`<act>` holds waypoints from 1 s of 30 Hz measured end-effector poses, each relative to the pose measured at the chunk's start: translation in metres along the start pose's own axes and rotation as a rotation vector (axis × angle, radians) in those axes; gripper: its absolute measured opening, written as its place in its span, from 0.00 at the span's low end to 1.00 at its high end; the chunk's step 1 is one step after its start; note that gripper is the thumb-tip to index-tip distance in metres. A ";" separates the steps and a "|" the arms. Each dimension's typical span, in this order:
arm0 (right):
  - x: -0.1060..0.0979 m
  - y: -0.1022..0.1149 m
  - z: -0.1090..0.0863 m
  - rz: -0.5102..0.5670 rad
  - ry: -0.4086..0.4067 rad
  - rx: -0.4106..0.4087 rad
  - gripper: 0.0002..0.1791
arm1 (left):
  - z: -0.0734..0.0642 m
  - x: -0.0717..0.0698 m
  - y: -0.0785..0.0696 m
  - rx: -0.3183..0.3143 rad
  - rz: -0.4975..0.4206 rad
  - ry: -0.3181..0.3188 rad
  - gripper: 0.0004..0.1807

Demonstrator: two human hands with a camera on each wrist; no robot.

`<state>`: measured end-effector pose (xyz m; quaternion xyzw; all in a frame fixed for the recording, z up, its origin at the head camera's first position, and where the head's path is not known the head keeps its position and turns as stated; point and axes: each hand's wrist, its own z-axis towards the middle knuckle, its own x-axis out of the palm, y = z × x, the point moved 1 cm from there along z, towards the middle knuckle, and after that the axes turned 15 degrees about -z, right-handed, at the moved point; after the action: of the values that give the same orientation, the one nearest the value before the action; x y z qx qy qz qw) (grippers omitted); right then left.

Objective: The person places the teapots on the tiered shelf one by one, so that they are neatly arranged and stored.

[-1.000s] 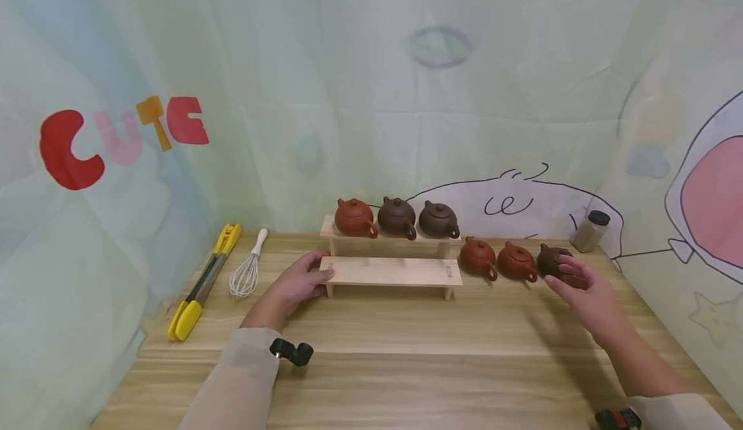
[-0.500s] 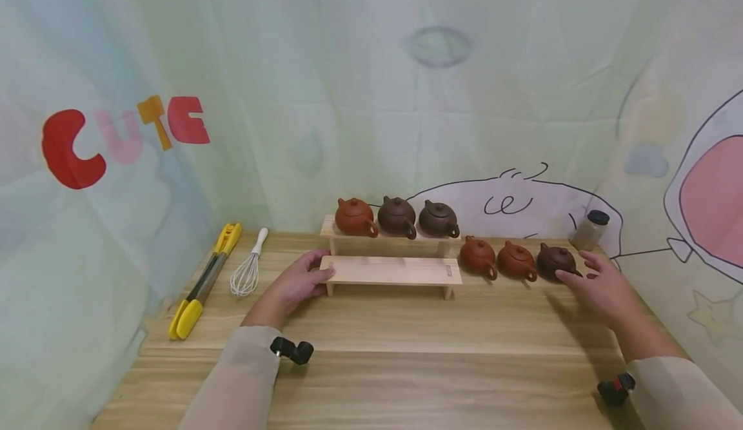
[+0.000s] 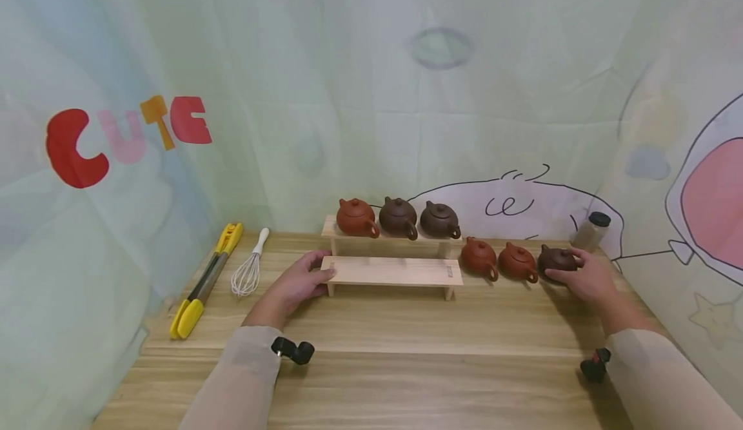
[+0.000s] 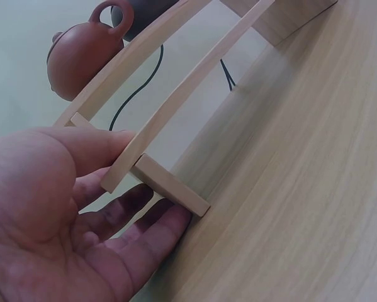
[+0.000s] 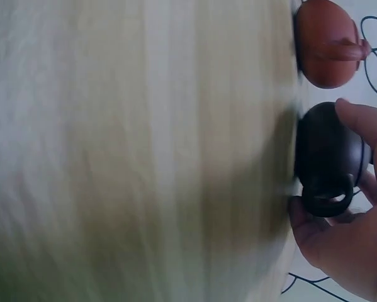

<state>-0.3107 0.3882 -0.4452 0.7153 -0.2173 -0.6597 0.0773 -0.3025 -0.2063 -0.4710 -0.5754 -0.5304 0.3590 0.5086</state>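
Observation:
My left hand (image 3: 298, 283) grips the left end of a pale wooden display stand (image 3: 389, 272), thumb on the lower front shelf and fingers by its leg (image 4: 172, 185). On the higher back shelf sit a red-brown teapot (image 3: 355, 217) and two dark brown teapots. Right of the stand, a row of teapots stands on the table: a red-brown teapot (image 3: 478, 258), a second red-brown teapot (image 3: 516, 261) and a dark brown teapot (image 3: 554, 260). My right hand (image 3: 593, 280) holds this dark teapot between thumb and fingers, around its handle side (image 5: 330, 195); it appears to rest on the table.
Yellow-tipped tongs (image 3: 206, 282) and a white whisk (image 3: 249, 267) lie at the left. A black-lidded jar (image 3: 591, 231) stands at the back right corner. Printed curtains (image 3: 371, 95) enclose the wooden table (image 3: 406, 378) at the back and sides.
My right hand has moved from in front of the dark teapot round to its right side and closed on it. The left hand stays on the stand.

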 end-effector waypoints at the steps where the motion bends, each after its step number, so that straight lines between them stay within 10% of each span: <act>1: 0.001 0.000 0.002 0.005 0.007 0.005 0.57 | 0.000 0.000 0.000 -0.001 -0.001 -0.001 0.34; 15: 0.004 -0.004 -0.001 0.044 -0.041 0.036 0.55 | 0.002 -0.001 0.000 -0.013 0.008 -0.017 0.34; 30: -0.009 0.012 -0.060 0.147 -0.161 -0.069 0.56 | 0.002 -0.001 0.000 -0.012 0.011 -0.023 0.34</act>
<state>-0.2552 0.3709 -0.4254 0.6389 -0.2519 -0.7147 0.1325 -0.3048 -0.2067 -0.4719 -0.5770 -0.5353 0.3652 0.4972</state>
